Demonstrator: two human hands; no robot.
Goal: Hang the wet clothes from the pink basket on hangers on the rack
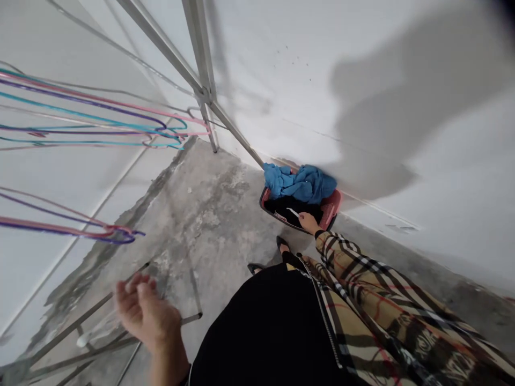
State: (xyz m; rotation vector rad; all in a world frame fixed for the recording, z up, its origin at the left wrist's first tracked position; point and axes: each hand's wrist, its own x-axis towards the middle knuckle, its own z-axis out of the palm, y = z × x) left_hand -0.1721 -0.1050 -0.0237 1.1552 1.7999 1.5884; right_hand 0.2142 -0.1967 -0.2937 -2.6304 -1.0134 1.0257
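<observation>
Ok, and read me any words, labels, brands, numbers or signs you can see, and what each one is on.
No text can be read for certain.
Tan, black and white plaid jacket: pale, letter-like marks toward the lower right, too blurred to read.
Thin white strip at the right hand: too small to tell whether it bears writing.

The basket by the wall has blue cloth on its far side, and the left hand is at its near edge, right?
Not quite: the head view shows the right hand at the near edge of the basket, with the left hand well away. The blue cloth is on its far side.
</observation>
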